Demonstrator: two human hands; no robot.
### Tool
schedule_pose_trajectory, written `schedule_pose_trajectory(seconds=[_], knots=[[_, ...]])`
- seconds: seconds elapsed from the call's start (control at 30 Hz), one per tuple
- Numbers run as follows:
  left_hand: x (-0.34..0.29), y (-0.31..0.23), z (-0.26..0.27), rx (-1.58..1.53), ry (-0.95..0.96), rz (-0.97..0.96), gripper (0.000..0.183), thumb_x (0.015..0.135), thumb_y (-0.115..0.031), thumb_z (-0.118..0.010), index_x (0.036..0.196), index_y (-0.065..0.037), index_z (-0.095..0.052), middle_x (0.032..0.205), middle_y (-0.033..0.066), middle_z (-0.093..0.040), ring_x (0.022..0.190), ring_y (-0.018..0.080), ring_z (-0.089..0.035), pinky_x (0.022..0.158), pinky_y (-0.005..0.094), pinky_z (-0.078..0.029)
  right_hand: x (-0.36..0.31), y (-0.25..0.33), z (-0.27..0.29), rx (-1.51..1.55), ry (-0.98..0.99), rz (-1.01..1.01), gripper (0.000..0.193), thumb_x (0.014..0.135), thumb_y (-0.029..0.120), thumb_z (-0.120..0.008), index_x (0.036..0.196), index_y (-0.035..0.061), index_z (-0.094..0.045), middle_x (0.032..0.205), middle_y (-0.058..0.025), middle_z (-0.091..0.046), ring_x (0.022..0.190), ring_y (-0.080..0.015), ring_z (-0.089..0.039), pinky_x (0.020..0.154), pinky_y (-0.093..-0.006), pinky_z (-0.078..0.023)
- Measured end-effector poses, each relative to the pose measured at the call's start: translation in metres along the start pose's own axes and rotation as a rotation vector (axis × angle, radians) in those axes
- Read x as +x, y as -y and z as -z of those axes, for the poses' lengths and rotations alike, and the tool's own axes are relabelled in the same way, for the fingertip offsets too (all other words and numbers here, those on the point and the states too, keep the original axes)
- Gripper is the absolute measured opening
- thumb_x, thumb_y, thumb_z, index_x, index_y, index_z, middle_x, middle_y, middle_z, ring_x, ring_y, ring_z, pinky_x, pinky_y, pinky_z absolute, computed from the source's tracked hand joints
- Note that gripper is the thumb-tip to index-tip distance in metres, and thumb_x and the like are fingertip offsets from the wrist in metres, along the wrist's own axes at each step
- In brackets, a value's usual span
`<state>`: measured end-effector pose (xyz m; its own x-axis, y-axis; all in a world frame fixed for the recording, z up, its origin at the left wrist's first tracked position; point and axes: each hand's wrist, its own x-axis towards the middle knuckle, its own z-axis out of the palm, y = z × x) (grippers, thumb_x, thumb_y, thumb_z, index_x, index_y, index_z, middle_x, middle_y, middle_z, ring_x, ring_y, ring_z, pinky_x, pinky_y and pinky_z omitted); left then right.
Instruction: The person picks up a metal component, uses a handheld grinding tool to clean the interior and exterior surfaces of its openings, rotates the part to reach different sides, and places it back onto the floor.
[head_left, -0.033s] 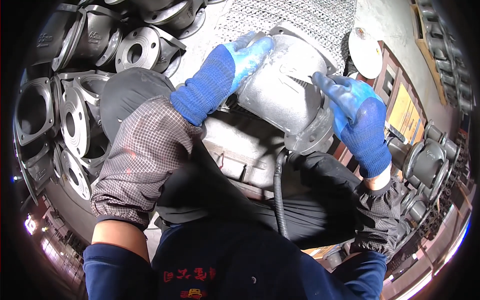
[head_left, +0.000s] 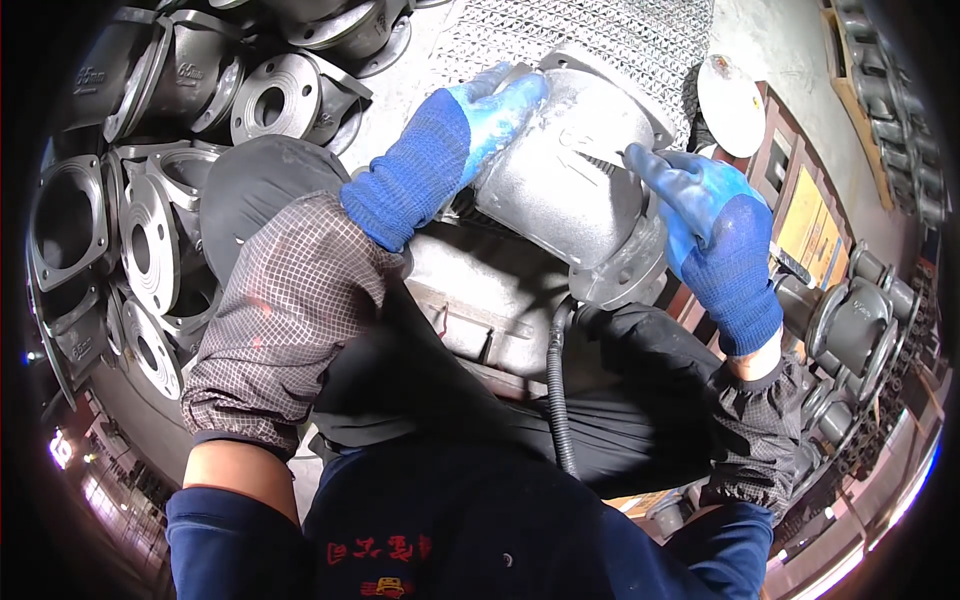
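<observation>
Head view: a rounded grey cast-metal body with flanged ends point(head_left: 565, 175) is flanked by the blue-gloved left hand point(head_left: 490, 120) and the blue-gloved right hand point(head_left: 708, 205).

At upper centre, before the silvery wire mesh point(head_left: 480, 45), the casting is set at a slant. Its upper left side is covered by the left hand, fingers close together; its right edge is met by the right forefinger, though whether either hand grips cannot be told. A roll could be caused by uneven pressure on the curved wall, with fingers pinched; the black ribbed hose point(head_left: 559, 390) below might be snagged.
</observation>
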<state>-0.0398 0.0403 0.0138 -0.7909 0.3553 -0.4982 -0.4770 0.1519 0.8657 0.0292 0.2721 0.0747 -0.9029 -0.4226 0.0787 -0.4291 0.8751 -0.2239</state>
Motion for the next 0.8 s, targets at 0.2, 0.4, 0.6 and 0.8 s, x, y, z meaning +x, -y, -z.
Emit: schedule_pose_trajectory(seconds=[0.2, 0.4, 0.6, 0.8], knots=[[0.007, 0.011, 0.007, 0.033, 0.037, -0.106, 0.059, 0.090, -0.039, -0.056, 0.131, 0.003, -0.047, 0.115, 0.0154, -0.061, 0.100, 0.0173, -0.061, 0.088, 0.0257, -0.050, 0.000, -0.001, 0.000, -0.001, 0.015, 0.008, 0.043, 0.079, 0.000, -0.058, 0.118, 0.0186, -0.063, 0.097, -0.0130, -0.067, 0.081, -0.0276, -0.064, 0.072, -0.0344, -0.053], [0.006, 0.008, 0.005, 0.038, 0.047, -0.091, 0.059, 0.091, -0.039, -0.055, 0.132, 0.002, -0.046, 0.114, 0.0157, -0.062, 0.101, 0.0179, -0.061, 0.088, 0.0262, -0.050, -0.003, 0.001, 0.003, -0.001, -0.002, -0.032, 0.047, 0.078, -0.003, -0.058, 0.119, 0.0191, -0.063, 0.098, -0.0128, -0.066, 0.081, -0.0273, -0.064, 0.071, -0.0340, -0.053], [-0.003, -0.003, 0.000, 0.075, 0.005, -0.080, 0.043, 0.095, -0.026, -0.052, 0.129, 0.001, -0.051, 0.115, 0.0133, -0.062, 0.103, 0.0157, -0.060, 0.090, 0.0251, -0.048, -0.001, 0.002, 0.003, 0.012, -0.002, -0.014, 0.048, 0.077, -0.005, -0.058, 0.119, 0.0192, -0.063, 0.098, -0.0130, -0.066, 0.081, -0.0273, -0.064, 0.071, -0.0338, -0.052], [0.000, 0.002, 0.005, 0.094, 0.049, -0.147, 0.069, 0.087, -0.051, -0.058, 0.132, 0.000, -0.047, 0.106, 0.0162, -0.065, 0.092, 0.0197, -0.065, 0.081, 0.0288, -0.053, 0.001, 0.001, 0.001, -0.023, 0.002, 0.005, 0.048, 0.076, -0.005, -0.059, 0.119, 0.0179, -0.063, 0.097, -0.0132, -0.067, 0.080, -0.0275, -0.064, 0.071, -0.0339, -0.052]])
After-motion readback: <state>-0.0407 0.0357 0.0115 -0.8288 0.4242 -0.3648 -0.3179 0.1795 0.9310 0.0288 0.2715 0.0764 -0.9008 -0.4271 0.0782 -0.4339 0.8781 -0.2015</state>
